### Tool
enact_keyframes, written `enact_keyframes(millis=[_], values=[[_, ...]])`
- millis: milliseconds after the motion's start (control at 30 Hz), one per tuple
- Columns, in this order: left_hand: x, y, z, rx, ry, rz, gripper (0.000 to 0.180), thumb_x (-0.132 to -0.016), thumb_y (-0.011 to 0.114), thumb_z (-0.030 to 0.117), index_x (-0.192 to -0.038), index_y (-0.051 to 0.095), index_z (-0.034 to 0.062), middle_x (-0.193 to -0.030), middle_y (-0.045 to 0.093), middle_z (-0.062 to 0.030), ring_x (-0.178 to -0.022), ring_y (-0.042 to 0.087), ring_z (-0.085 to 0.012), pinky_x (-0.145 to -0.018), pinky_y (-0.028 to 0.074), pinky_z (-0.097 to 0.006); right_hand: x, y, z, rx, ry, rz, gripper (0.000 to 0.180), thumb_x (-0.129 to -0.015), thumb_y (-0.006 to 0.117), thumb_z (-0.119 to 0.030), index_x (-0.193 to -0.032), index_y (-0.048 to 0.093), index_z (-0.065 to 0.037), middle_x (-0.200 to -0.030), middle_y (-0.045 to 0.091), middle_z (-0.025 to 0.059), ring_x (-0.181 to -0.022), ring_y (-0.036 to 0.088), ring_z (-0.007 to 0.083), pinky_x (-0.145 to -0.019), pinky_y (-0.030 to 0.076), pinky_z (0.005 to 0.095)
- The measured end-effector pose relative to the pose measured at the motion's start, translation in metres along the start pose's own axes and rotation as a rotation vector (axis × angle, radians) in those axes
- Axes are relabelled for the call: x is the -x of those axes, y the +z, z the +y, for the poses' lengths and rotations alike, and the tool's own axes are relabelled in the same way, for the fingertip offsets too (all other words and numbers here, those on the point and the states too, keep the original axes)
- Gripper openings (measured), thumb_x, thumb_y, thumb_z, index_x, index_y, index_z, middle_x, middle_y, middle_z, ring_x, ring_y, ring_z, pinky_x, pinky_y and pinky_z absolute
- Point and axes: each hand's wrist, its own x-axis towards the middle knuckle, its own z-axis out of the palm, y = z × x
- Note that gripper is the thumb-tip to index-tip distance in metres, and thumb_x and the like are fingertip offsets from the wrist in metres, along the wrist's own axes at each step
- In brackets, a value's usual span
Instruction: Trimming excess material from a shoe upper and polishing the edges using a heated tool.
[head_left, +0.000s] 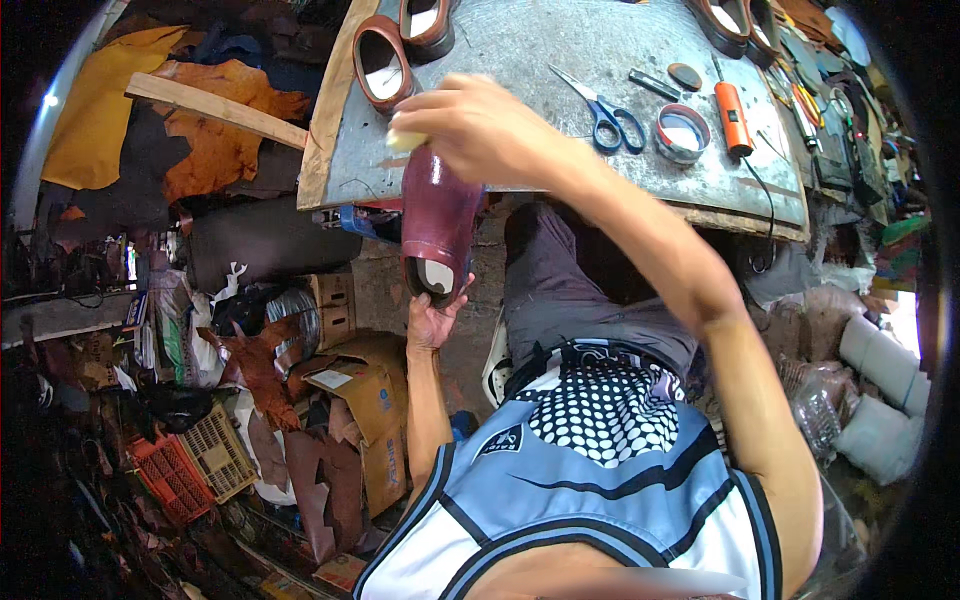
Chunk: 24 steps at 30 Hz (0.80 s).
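Note:
A glossy burgundy leather shoe (440,205) is held off the left front edge of the worktable, toe pointing away from me and its pale insole showing in the opening. My left hand (437,318) grips it from below at the heel. Over the toe, my right hand (468,122) is closed on a small pale yellow pad (406,141), possibly sponge or folded cloth, against or very close to the leather. The fingers hide the tip of the toe. Just beyond stands a brown shoe (382,65) on the table's left edge.
On the metal-topped worktable (500,45) lie blue-handled scissors (605,118), a round open tin (683,134), a dark round lid (685,77) and an orange corded tool (733,118). More shoes (725,22) stand at the back. Leather pieces (215,110) and a cardboard box (375,420) crowd the left.

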Motion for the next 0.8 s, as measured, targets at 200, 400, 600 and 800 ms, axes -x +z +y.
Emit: enact_keyframes(millis=[200,400,600,800], values=[[-0.002,0.002,-0.006,0.01,0.045,0.016,0.076,-0.085,0.075,0.031,-0.146,0.041,0.0006,-0.139,0.055,-0.0207,-0.125,0.056,-0.0467,-0.085,0.064,-0.042,0.024,0.003,0.02,-0.026,0.017,-0.052,0.04,-0.087,0.056,-0.005,-0.126,0.064,-0.004,-0.13,0.064,0.0144,-0.103,0.06,0.0358,-0.094,0.047,0.0456],[0.004,0.019,0.001,-0.043,0.012,0.044,0.08,-0.083,0.078,0.033,-0.146,0.04,0.0009,-0.138,0.054,-0.0223,-0.124,0.056,-0.0475,-0.086,0.064,-0.043,0.131,0.018,-0.042,-0.269,0.242,0.014,0.048,-0.079,0.057,0.005,-0.126,0.063,-0.006,-0.13,0.063,0.0182,-0.115,0.061,0.034,-0.097,0.046,0.0442],[0.009,0.017,0.001,0.027,0.044,-0.015,0.081,-0.086,0.078,0.034,-0.146,0.039,-0.0012,-0.14,0.054,-0.0229,-0.12,0.06,-0.0448,-0.088,0.063,-0.042,0.042,0.018,-0.022,0.147,0.137,0.215,0.042,-0.079,0.065,-0.004,-0.121,0.062,-0.005,-0.119,0.064,0.0143,-0.103,0.061,0.0339,-0.087,0.048,0.0441],[0.02,0.028,-0.002,-0.054,0.122,-0.042,0.085,-0.087,0.075,0.044,-0.148,0.036,-0.0014,-0.14,0.055,-0.0228,-0.121,0.059,-0.0449,-0.088,0.063,-0.043,0.074,0.018,-0.084,-0.222,-0.165,0.185,0.039,-0.074,0.066,-0.003,-0.112,0.065,-0.011,-0.113,0.063,0.0114,-0.101,0.061,0.0306,-0.078,0.047,0.0459]])
